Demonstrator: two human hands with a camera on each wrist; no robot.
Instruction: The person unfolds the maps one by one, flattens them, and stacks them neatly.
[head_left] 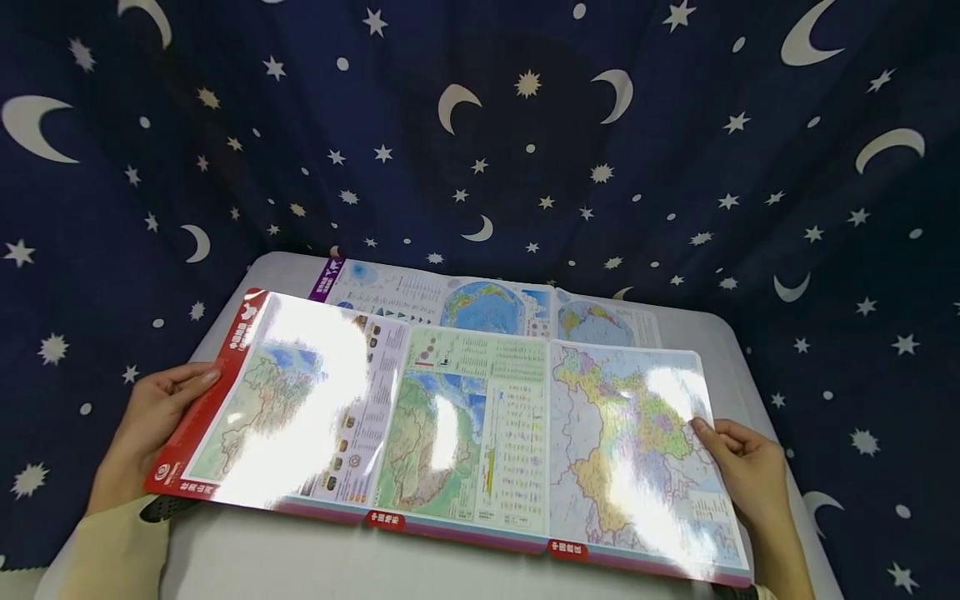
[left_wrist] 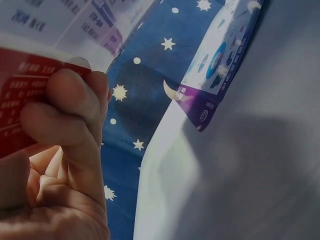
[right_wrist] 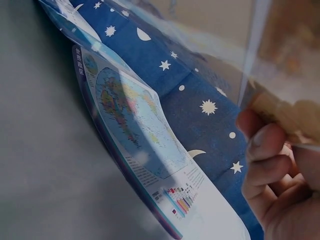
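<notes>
A glossy fold-out map sheet (head_left: 517, 450) with three panels and a red end strip spans the space between both hands, with bright glare on its surface. My left hand (head_left: 153, 412) pinches the red strip at its left end, thumb on top and fingers underneath. At the opposite end, my right hand (head_left: 750, 471) pinches the right edge between thumb and fingers. In the left wrist view the curled fingers (left_wrist: 65, 110) press against the red underside. The right wrist view shows the fingers (right_wrist: 270, 165) bent behind the sheet's edge.
Beyond the held sheet, a second fold-out map (head_left: 480, 304) with a purple end strip lies on the white table (head_left: 360, 554), partly covered from view. A dark blue cloth (head_left: 525, 167) with moons and stars hangs around the table's back and sides.
</notes>
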